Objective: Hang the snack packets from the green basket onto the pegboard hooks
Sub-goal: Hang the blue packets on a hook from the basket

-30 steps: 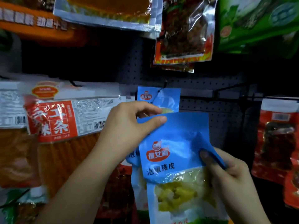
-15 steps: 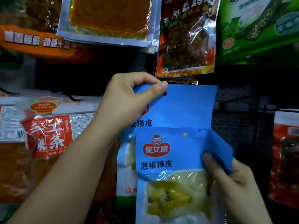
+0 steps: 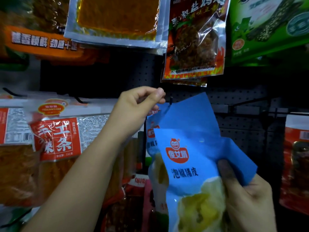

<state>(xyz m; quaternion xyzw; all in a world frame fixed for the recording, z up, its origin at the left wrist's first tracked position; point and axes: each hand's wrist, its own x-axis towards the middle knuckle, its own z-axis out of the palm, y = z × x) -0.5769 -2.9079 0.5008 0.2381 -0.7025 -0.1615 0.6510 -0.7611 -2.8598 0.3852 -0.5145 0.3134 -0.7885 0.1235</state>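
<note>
1. My landmark is the black hook tip (image 3: pixel 171 99) standing out from the dark pegboard (image 3: pixel 242 131).
2. My left hand (image 3: pixel 138 106) sits just left of that hook, thumb and forefinger pinched together. I judge they hold the top edge of a blue packet (image 3: pixel 189 114) right at the hook, though the fingertips hide the exact contact.
3. That packet hangs down and to the right of the hook, tilted, showing its plain blue back. I cannot tell whether its hole is on the hook yet.
4. Below the hook, my right hand (image 3: pixel 245 198) grips a second blue packet (image 3: pixel 187 173), thumb pressed on its front near the right edge, fingers curled behind.
5. The green basket is not in view.
6. Handling, as I judge it: these are light, soft film pouches with pale yellow, lumpy filling low down. The film looks slick and crumples easily, so the bottom will swing.
7. Best hold is the flat blue header, close beside the hang hole, where the film stays stiff and I can steer the hole onto the tip.
8. Above the hook hangs a red packet (image 3: pixel 194 42); left of it, orange-and-white packets (image 3: pixel 55 136).
</note>
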